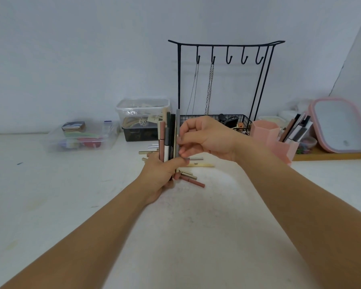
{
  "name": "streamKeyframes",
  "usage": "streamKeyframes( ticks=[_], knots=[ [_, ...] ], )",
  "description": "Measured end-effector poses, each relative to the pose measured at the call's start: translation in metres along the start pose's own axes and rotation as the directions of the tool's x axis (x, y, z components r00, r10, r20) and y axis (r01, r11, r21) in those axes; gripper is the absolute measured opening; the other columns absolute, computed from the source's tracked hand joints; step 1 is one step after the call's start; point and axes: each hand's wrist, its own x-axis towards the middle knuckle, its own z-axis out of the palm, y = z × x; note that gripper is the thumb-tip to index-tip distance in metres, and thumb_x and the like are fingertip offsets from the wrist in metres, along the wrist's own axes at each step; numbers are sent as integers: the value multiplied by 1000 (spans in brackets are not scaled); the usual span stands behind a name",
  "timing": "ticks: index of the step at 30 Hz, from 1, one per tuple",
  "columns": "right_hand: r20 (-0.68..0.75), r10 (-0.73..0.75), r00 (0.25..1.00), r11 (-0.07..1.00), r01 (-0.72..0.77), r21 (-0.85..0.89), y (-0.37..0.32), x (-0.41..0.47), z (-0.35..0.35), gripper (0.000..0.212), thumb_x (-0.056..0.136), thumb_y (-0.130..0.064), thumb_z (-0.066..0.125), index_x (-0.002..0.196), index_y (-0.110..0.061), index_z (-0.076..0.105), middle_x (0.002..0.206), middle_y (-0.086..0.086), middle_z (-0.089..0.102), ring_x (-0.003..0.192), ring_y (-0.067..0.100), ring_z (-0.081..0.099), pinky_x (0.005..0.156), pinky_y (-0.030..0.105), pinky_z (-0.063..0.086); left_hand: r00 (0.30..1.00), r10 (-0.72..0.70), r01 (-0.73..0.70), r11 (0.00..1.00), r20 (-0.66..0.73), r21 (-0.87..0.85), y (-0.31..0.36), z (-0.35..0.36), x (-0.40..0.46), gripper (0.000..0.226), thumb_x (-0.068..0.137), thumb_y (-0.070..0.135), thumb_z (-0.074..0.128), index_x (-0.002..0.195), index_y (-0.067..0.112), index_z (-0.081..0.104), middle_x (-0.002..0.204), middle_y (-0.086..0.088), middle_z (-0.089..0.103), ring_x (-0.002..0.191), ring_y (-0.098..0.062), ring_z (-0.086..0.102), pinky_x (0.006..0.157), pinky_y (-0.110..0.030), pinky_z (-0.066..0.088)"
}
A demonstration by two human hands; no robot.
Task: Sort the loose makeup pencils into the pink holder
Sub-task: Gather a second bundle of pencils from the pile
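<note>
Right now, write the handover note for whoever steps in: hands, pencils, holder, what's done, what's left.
Left hand: gripping an upright bundle of pencils.
Right hand: fingers pinching a grey pencil at the bundle's right edge.
Pink holder: on the table to the right, some pencils already in its far compartment.
Left: several loose pencils lie on the table under the hands; gather them, then drop the bundle into the holder.

The light is soft and even, with faint shadows. Edges look bent, and far things look blurry.
</note>
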Motion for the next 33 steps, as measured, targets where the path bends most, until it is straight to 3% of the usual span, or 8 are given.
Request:
streamKeyframes(
  ticks=[5, 10, 15, 18, 22, 25, 29, 33],
  knots=[
    [4, -28, 1000, 995, 28, -99, 5, 3, -2, 6, 90, -2, 69, 91, -6, 65, 75, 7, 67, 67, 14, 64, 69, 28, 55, 998, 12, -11, 1000, 54, -10, 2, 0, -4, 7, 91, 11, 72, 90, 9, 66, 68, -10, 67, 52, -17, 60, 39, -23, 36],
    [-35, -10, 999, 983, 3, -186, 12, 5, -11, 11, 95, -20, 68, 94, -9, 70, 82, 6, 72, 73, 13, 65, 63, 22, 52, 999, 43, -43, 998, -2, -45, 2, -1, -1, 21, 89, 26, 77, 81, 13, 62, 58, -4, 53, 47, -15, 45, 38, -21, 28],
    [-107, -45, 993, 657, -51, -752, 32, 10, -26, 9, 89, -22, 75, 92, -14, 78, 92, 0, 75, 86, 14, 69, 71, 22, 49, 984, 22, -40, 994, -179, -101, 6, -7, 2, 32, 90, 30, 74, 67, 17, 56, 55, -1, 49, 46, -12, 41, 39, -21, 28],
    [-94, 59, 994, 495, -111, -862, 47, 11, -22, 7, 86, -18, 78, 90, -13, 78, 90, -2, 73, 85, 16, 67, 69, 22, 46, 973, 3, -37, 989, -232, -141, 6, -11, 4, 27, 92, 26, 72, 73, 14, 58, 54, -2, 51, 47, -14, 46, 37, -21, 30],
    [-96, 89, 991, 441, -126, -889, 47, 11, -25, 6, 90, -17, 73, 93, -12, 74, 81, -6, 64, 76, 11, 59, 61, 19, 41, 966, -13, -27, 988, -257, -153, 5, -9, 5, 22, 92, 25, 72, 77, 11, 61, 56, -4, 54, 50, -15, 60, 40, -23, 36],
    [-114, 115, 987, 524, -158, -837, 37, 8, -38, 11, 98, -19, 63, 93, -10, 67, 80, 2, 68, 68, 16, 60, 57, 22, 46, 969, -17, -21, 988, -246, -152, 5, -9, 5, 23, 92, 27, 71, 77, 11, 64, 59, -6, 58, 52, -17, 63, 41, -23, 37],
    [-55, 139, 989, 943, -149, -298, 21, 1, -38, 10, 103, -14, 54, 98, -6, 57, 88, 17, 71, 71, 25, 70, 63, 31, 60, 985, -11, -6, 995, -172, -97, 5, -7, 3, 26, 91, 29, 73, 74, 11, 64, 57, -4, 61, 50, -16, 58, 39, -22, 36],
    [38, 49, 998, 994, -45, -95, 18, 5, -9, 8, 102, -14, 57, 98, -7, 58, 86, 16, 69, 73, 25, 71, 72, 33, 63, 999, 38, -38, 996, 6, -81, 3, -2, -2, 20, 93, 27, 70, 82, 13, 63, 57, -3, 53, 46, -14, 45, 37, -21, 28]
  ],
)
